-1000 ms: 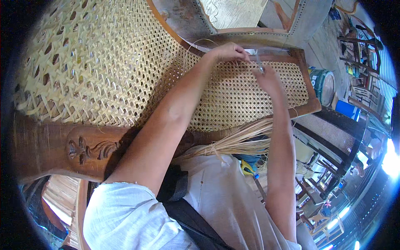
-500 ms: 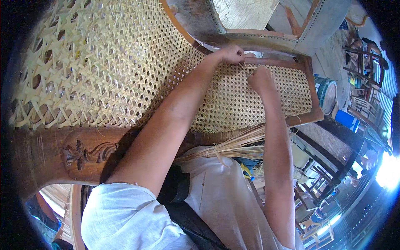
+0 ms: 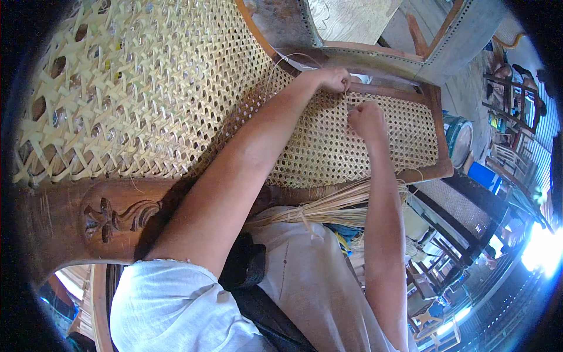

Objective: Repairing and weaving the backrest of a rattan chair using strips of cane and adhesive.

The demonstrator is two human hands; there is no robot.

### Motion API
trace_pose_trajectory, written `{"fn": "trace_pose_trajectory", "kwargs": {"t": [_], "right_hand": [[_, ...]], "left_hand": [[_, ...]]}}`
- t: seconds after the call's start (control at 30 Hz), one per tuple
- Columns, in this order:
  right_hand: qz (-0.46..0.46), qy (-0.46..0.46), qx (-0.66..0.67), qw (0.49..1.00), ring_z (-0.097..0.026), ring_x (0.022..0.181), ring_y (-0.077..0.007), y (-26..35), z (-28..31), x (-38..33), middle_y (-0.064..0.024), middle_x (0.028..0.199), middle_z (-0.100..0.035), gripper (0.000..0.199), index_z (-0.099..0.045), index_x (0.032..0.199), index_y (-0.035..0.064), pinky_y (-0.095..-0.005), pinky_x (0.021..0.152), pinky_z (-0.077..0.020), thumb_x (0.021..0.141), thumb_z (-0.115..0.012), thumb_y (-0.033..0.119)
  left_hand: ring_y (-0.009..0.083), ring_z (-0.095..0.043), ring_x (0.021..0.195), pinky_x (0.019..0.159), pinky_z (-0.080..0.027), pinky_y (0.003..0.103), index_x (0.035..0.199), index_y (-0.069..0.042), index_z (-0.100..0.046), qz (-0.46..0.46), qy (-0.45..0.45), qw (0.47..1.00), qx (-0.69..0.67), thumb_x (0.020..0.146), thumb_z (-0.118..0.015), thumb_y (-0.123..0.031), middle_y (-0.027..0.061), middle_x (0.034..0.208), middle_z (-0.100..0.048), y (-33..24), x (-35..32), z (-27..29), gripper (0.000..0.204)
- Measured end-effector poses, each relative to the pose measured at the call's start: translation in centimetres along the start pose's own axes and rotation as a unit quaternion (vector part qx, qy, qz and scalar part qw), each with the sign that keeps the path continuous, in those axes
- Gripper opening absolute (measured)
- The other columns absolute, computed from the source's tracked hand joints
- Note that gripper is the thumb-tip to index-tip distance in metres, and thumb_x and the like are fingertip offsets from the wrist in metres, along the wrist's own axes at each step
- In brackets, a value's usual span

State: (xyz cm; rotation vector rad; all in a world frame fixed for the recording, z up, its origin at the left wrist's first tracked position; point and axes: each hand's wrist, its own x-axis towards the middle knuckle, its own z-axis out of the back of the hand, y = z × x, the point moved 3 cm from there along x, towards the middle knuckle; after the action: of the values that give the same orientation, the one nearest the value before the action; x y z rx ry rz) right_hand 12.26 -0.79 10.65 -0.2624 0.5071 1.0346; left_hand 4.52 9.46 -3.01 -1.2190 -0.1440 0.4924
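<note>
Woven cane panel [image 3: 328, 152] with open holes fills a carved wooden chair frame [image 3: 434, 123]. At the panel's upper edge my left hand [image 3: 334, 80] pinches a thin cane strand [image 3: 273, 71], whose loose length loops out behind the wrist. Just to the right and lower, my right hand [image 3: 368, 120] is closed with its fingertips close against the weave; what they grip is too small to make out. A larger, wider section of cane weave [image 3: 141, 88] spreads to the left. A tied bundle of cane strands [image 3: 334, 205] lies across my lap, below the panel.
Along the near side runs a wooden rail with a carved flower [image 3: 117, 218]. Beyond the panel stands another frame edged with studs [image 3: 375, 56]. To the right are a green-rimmed drum [image 3: 458, 138], a blue container [image 3: 484, 176] and several chair frames.
My left hand has shifted slightly right and down along the edge. The right hand has lowered a little. The loose strand now bows out in a wider loop.
</note>
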Motion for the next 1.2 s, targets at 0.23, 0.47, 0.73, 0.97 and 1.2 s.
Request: {"fn": "trace_pose_trajectory", "kwargs": {"t": [0.23,0.47,0.73,0.97,1.2], "right_hand": [[-0.023,0.135,-0.095,0.986,-0.063,0.098,-0.0402,-1.4,2.0,0.1,-0.0256,0.105,-0.065,0.037,-0.065,0.100,-0.0013,-0.0495,0.087,-0.0487,0.083,-0.063,0.031],[-0.019,-0.032,-0.054,0.998,-0.063,0.098,-0.0419,0.4,-0.1,0.1,-0.0272,0.103,-0.065,0.042,-0.061,0.103,-0.0038,-0.0497,0.084,-0.0490,0.088,-0.059,0.035],[0.035,-0.068,0.078,0.994,-0.065,0.082,-0.0403,-1.0,-1.0,1.0,-0.0236,0.086,-0.066,0.019,-0.059,0.091,-0.0002,-0.0500,0.073,-0.0488,0.075,-0.059,0.009],[0.002,-0.187,0.061,0.981,-0.064,0.069,-0.0325,-7.1,4.7,-3.5,-0.0158,0.074,-0.063,0.010,-0.058,0.086,0.0022,-0.0449,0.065,-0.0486,0.077,-0.059,0.008],[-0.031,-0.025,0.121,0.992,-0.065,0.074,-0.0361,-4.1,0.9,-1.5,-0.0176,0.079,-0.065,0.020,-0.061,0.092,0.0035,-0.0466,0.070,-0.0499,0.083,-0.062,0.021]], "left_hand": [[0.0203,-0.064,0.076,0.071,-0.049,0.035,0.094,-0.009,-0.071,0.015,-0.036,0.996,-0.084,0.079,-0.065,-0.023,0.0115,0.083,-0.069,-0.4,-0.7,0.3,0.021],[0.0201,-0.064,0.073,0.071,-0.051,0.036,0.099,-0.009,-0.071,-0.081,-0.028,0.996,-0.037,0.082,-0.066,-0.028,0.0115,0.087,-0.071,-0.3,-0.4,-0.1,0.027],[0.0185,-0.066,0.072,0.069,-0.052,0.035,0.091,-0.010,-0.073,0.009,-0.009,0.997,-0.070,0.072,-0.071,-0.017,0.0077,0.085,-0.072,-0.1,-0.9,-0.6,0.020],[0.0174,-0.066,0.072,0.069,-0.052,0.034,0.090,-0.010,-0.074,0.002,-0.027,1.000,-0.003,0.071,-0.072,-0.021,0.0060,0.083,-0.072,-2.1,-1.7,0.3,0.022],[0.0181,-0.064,0.071,0.068,-0.050,0.035,0.093,-0.010,-0.073,0.023,0.003,0.999,-0.037,0.075,-0.072,-0.027,0.0075,0.082,-0.072,-1.9,-1.7,0.8,0.025]]}}
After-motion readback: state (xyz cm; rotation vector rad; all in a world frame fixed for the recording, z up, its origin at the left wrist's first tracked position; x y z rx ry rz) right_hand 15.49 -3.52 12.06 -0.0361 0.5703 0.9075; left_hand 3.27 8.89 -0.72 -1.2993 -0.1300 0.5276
